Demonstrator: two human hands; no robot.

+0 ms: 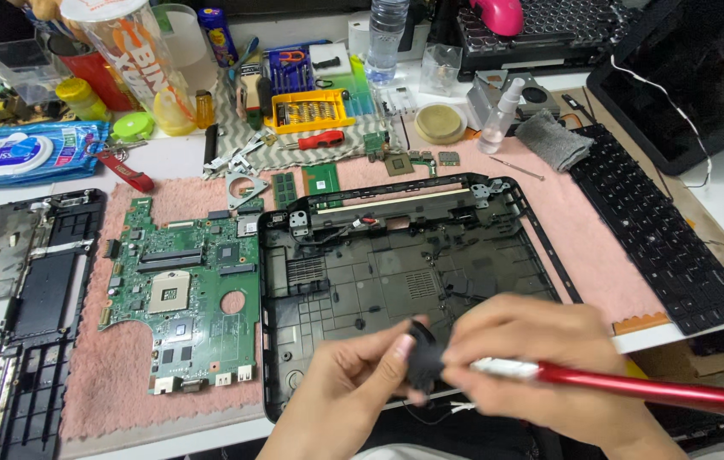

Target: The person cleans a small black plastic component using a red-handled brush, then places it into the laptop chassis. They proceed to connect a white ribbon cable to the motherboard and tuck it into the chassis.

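My left hand [341, 388] pinches a small black part [423, 353] low in the middle of the view. Against that part my right hand [532, 362] holds a red-handled brush [634, 385], whose handle runs off to the right. Both hands hover over the near edge of an open black laptop base shell [405, 273]. A green motherboard [183, 294] lies just left of the shell on a pink mat [600, 255].
A black keyboard [660, 234] lies at the right, a black palmrest frame [34, 298] at the left. Behind are a yellow screwdriver bit case [307, 109], a spray bottle [500, 115], a grey cloth [554, 140], a water bottle [383, 38], wipes pack [25, 152] and a laptop screen [686, 77].
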